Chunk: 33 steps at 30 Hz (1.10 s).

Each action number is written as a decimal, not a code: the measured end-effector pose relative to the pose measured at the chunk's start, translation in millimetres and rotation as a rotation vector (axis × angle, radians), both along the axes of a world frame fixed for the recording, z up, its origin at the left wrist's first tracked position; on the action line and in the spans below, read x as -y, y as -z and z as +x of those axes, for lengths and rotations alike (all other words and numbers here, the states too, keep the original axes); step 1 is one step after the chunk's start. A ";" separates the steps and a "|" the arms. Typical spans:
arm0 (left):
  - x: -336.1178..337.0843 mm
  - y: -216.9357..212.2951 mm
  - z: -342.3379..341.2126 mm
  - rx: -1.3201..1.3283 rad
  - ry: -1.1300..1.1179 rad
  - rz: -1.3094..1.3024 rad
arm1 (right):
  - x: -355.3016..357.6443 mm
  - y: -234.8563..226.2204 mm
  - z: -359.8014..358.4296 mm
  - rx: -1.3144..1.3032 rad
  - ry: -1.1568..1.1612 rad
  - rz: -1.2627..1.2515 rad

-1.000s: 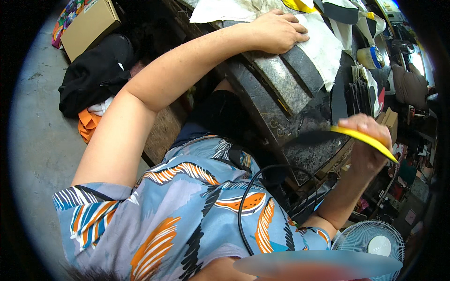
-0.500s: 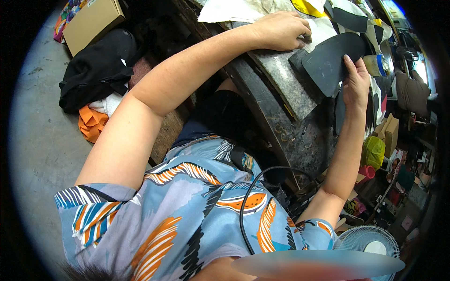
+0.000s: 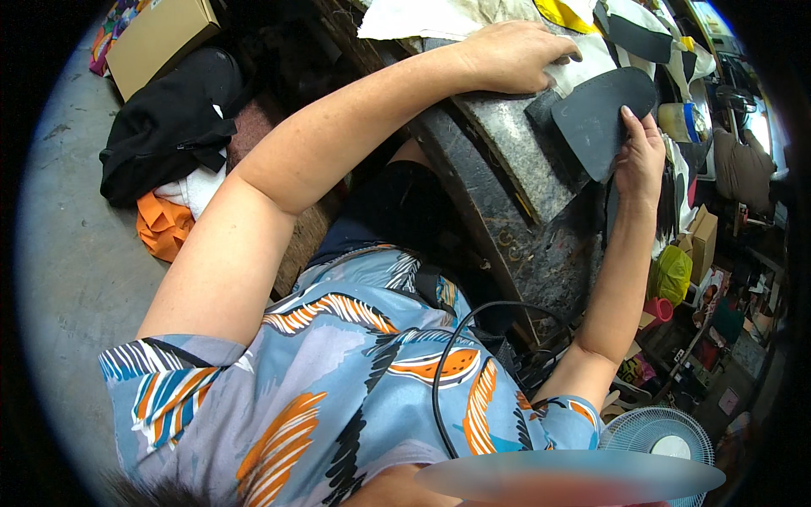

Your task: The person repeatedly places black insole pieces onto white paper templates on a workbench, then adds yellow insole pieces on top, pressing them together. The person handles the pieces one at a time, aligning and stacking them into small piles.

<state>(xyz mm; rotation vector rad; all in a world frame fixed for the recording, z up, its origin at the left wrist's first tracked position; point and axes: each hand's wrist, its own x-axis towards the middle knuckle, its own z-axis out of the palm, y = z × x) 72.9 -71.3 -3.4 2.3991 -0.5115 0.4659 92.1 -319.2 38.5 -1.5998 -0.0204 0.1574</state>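
Note:
A dark grey flat piece (image 3: pixel 601 114), rounded at its far end and cut straighter at the near end, is in my right hand (image 3: pixel 639 159). The thumb lies on its upper face, with the other fingers at its right edge. My left hand (image 3: pixel 517 57) reaches across over the bench, fingers bent and the thumb apart from them. Nothing shows in that hand; its fingertips look darkened and are close to a white sheet (image 3: pixel 583 61). Below the grey piece lies a worn grey slab (image 3: pixel 507 139) with a dark block (image 3: pixel 553 139) on it.
The dark worktop (image 3: pixel 553 262) carries white cloth (image 3: pixel 414 19), black pieces (image 3: pixel 639 38) and a jar with a blue rim (image 3: pixel 678 122). A black cable (image 3: pixel 448 346) loops before my shirt. At lower right is a fan (image 3: pixel 672 448); at left, a cardboard box (image 3: pixel 160 42) and black bag (image 3: pixel 173 127).
My left hand has loosened, its fingers stretching rightward from the thumb. The grey piece in my right hand has tilted slightly and shifted a little downward.

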 end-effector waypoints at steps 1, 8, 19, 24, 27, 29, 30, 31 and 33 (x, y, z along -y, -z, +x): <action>-1.1 -0.8 -1.6 0.009 0.004 0.000 | -1.1 -0.8 -1.0 0.003 0.008 0.009; -4.1 -5.9 -5.6 0.036 0.049 -0.015 | -3.5 3.6 -4.9 0.016 -0.009 0.023; -2.7 -8.8 -7.5 0.016 0.009 0.003 | 2.3 9.6 -5.3 0.062 -0.014 -0.012; -0.7 -12.8 -8.3 0.011 0.017 -0.059 | 2.6 9.8 -6.4 0.082 -0.004 -0.008; 0.2 -16.5 -9.7 -0.007 -0.005 -0.103 | 3.0 8.2 -7.7 0.101 -0.009 -0.025; 1.2 -17.6 -10.1 -0.039 -0.018 -0.109 | 3.1 6.5 -9.2 0.100 0.000 -0.039; 1.6 -17.7 -9.2 -0.056 -0.020 -0.098 | 3.3 5.4 -10.2 0.093 0.000 -0.033; 2.9 -16.7 -9.1 -0.047 -0.028 -0.085 | 3.3 4.5 -10.9 0.099 0.000 -0.047; 6.5 -14.4 -5.9 -0.057 -0.022 -0.087 | 3.4 3.0 -12.2 0.107 -0.005 -0.044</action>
